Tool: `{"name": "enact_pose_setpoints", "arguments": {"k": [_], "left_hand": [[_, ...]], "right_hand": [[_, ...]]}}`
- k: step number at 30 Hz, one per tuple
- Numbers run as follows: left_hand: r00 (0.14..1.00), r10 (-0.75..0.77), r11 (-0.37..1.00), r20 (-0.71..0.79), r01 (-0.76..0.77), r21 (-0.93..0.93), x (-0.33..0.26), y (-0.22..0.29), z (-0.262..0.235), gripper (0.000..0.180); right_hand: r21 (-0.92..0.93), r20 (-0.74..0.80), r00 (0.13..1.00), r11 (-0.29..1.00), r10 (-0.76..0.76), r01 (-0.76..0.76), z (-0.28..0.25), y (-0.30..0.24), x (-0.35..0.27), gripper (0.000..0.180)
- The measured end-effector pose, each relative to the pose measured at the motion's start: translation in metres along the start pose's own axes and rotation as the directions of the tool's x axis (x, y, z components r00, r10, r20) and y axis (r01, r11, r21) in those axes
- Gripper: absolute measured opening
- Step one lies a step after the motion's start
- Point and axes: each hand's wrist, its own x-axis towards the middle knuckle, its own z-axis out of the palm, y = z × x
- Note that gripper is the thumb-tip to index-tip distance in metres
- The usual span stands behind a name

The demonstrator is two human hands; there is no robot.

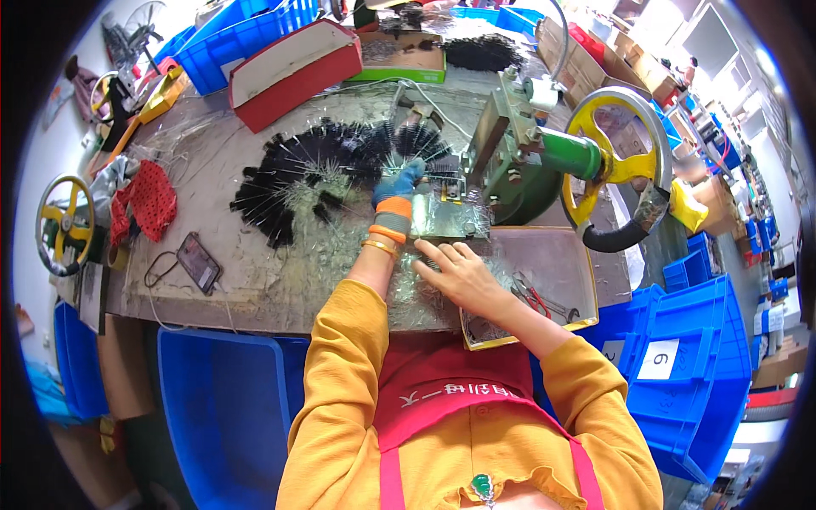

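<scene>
My left hand (398, 184), in a blue and orange glove, reaches to the right end of a heap of black wire-stemmed brushes (302, 166). Its fingers are drawn together among the bristles, and whatever lies between them is hidden. Just to its right is the metal base plate (448, 218) of a green hand press (510, 153), with a small metal fixture (448, 183) on it. My bare right hand (459, 276) lies palm down in front of the plate, fingers apart, fingertips by its near edge. Nothing shows in this hand.
A yellow handwheel (616, 166) juts from the press. A shallow tray (586, 293) with pliers (534, 297) and wrenches sits right of my right hand. A phone (199, 262), red cloth (146, 200) and red box (297, 76) lie leftward. Blue bins (225, 408) stand below the table edge.
</scene>
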Motion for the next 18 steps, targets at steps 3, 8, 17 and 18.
{"name": "enact_pose_setpoints", "arguments": {"k": [3, 8, 17, 18], "left_hand": [[0.999, -0.031, 1.0, -0.029, 0.031, 0.003, -0.005, 0.008, 0.004, 0.024], [0.999, -0.027, 0.989, -0.04, 0.033, 0.142, 0.002, 0.01, -0.002, 0.019], [0.974, 0.206, 0.977, 0.09, -0.199, -0.083, -0.02, 0.025, -0.049, 0.032], [0.974, 0.186, 0.982, 0.128, -0.179, -0.06, -0.028, 0.036, -0.068, 0.035]], "right_hand": [[0.0, -0.018, 1.0, 1.0, -0.014, 0.014, 0.016, 0.012, 0.004, 0.027], [-0.118, 0.066, 0.994, 0.988, -0.092, 0.1, 0.023, 0.013, 0.006, 0.026], [0.135, -0.137, 0.946, 0.941, -0.293, 0.311, -0.01, -0.008, 0.01, 0.021], [0.214, -0.151, 0.96, 0.94, -0.238, 0.266, -0.016, -0.013, 0.005, 0.028]]}}
